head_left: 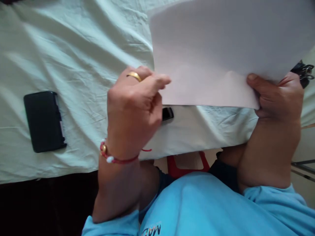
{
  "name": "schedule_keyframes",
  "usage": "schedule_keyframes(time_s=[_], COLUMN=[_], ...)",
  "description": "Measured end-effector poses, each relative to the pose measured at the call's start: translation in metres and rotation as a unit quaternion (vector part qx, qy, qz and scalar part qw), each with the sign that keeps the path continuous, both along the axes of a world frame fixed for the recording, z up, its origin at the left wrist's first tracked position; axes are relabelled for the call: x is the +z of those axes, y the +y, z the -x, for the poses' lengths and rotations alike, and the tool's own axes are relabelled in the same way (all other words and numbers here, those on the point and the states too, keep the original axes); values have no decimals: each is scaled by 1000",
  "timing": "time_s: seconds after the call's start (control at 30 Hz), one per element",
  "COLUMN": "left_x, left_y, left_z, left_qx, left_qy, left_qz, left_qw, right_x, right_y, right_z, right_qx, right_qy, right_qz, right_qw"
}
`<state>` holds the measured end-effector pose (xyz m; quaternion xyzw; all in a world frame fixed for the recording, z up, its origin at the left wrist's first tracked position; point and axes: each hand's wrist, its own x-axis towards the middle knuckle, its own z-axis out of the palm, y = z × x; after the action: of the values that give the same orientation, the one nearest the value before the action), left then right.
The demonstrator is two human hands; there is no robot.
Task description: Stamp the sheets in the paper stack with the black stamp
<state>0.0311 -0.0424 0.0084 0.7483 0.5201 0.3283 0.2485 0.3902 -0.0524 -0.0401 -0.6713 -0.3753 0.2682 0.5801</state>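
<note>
Toward nine o'clock, a black, rectangular object with rounded corners [44, 121] lies on a wrinkled, pale green cloth [81, 62]. To its right, the left hand [137, 98], wearing a plain gold-coloured ring [134, 76] and a beaded red cord bracelet [124, 161], has its fingers curled in; the index finger overlaps the lower-left part of a large, plain white paper sheet [221, 49]. Blur leaves me unable to tell whether it pinches the paper. At this hand's four o'clock, a small, glossy black object [168, 113] is partly hidden. A red plastic seat [173, 167] shows toward five o'clock. The sheet spreads around one o'clock. Toward three, the right hand [280, 95] pinches its lower-right corner, thumb on top. At that hand's two o'clock sits a black clip with silver-coloured metal handles [305, 72]; what it grips is unclear.
</note>
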Motion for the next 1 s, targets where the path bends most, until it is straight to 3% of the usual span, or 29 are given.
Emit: schedule_keyframes(time_s=[0.1,0.17,0.47,0.53,0.63,0.7,0.77,0.87,1.0], left_x=[-16,-26,-23,-24,-32,-40,-49,-58,-57], left_y=[4,0,-5,-4,-1,4,11,20,23], left_z=[14,21,23,25,29,32,34,34,33], left_qx=[-76,-127,-194,-154,11,128,183,181,123], left_qy=[108,135,44,-4,-100,-177,-261,-332,-324], left_qz=[-68,-33,54,66,77,79,103,180,221], left_qw=[989,982,979,986,992,973,942,908,912], right_x=[-4,-6,-10,-11,-11,-11,-10,-9,-7], right_y=[1,1,9,9,9,8,7,6,3], right_z=[-2,-2,10,11,11,12,13,17,23], right_qx=[-28,-39,-4,6,14,14,17,13,7], right_qy=[7,8,86,95,97,100,103,104,112], right_qz=[2,4,-63,-66,-70,-72,-76,-85,-91], right_qw=[1000,999,994,993,993,992,992,991,990])
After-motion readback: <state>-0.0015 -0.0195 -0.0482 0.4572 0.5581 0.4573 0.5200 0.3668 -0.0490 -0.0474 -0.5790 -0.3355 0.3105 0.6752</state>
